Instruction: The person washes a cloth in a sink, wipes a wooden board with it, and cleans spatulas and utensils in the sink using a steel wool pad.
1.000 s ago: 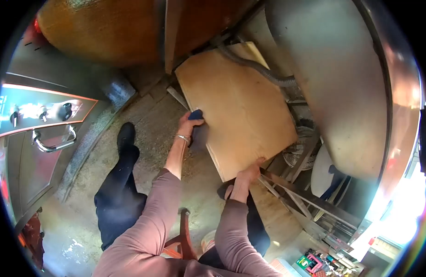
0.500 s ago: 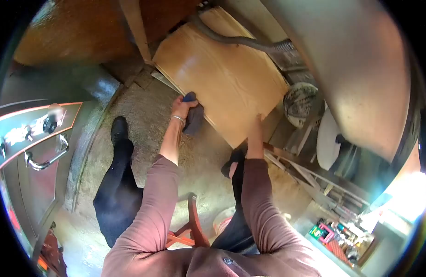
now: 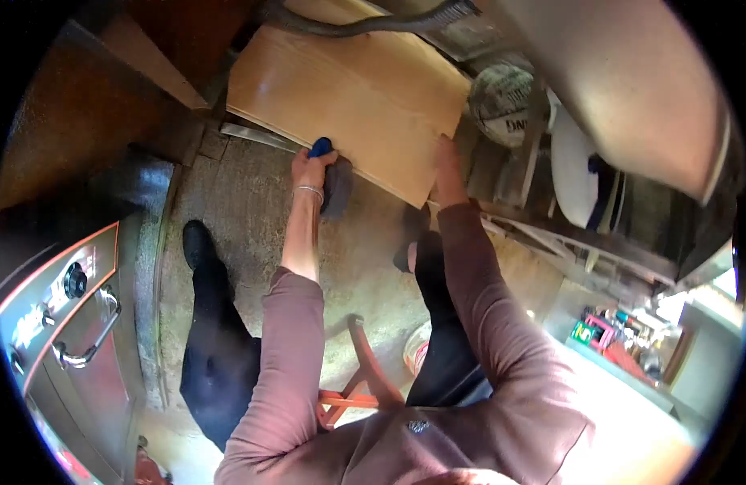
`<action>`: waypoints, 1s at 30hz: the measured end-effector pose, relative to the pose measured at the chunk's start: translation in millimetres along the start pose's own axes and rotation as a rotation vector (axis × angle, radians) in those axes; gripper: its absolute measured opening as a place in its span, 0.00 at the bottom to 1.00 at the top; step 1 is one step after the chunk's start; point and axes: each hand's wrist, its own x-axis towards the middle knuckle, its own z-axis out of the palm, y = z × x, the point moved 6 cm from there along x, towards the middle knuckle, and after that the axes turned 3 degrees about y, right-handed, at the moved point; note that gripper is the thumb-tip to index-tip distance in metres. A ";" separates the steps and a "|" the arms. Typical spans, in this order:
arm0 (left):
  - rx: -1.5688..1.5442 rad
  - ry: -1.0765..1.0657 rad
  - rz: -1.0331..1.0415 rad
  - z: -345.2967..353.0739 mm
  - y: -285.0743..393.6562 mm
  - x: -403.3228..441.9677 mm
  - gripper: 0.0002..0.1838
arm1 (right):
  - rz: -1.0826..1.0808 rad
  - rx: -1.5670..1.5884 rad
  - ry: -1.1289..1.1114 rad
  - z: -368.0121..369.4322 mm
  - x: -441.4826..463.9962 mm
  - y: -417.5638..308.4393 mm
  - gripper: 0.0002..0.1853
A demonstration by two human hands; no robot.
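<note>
A flat light-brown wooden board (image 3: 349,97) lies at the top centre, on or among a low frame. My left hand (image 3: 312,168) is closed round a blue and dark grey cloth (image 3: 336,186) at the board's near edge, and the cloth hangs down over the floor side. At the board's right-hand corner is my right hand (image 3: 448,166), its fingers blurred against the board and hard to make out. A grey ribbed hose (image 3: 365,27) crosses over the board's far part.
On the left stands a metal appliance with knobs and a handle (image 3: 90,339). A round tub (image 3: 502,101) and wooden slats (image 3: 567,242) are at the right. An orange-red stool (image 3: 365,380) is below me. Small goods (image 3: 619,339) sit at lower right.
The view has turned, so the board appears higher and further left. My right hand has shifted from the board's near edge to its right-hand corner. The cloth stays in my left hand.
</note>
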 end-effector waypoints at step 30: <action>-0.682 -0.290 -0.580 -2.4 -50.5 -121.7 0.23 | -0.018 0.201 -0.555 -0.8 -251.5 41.8 0.25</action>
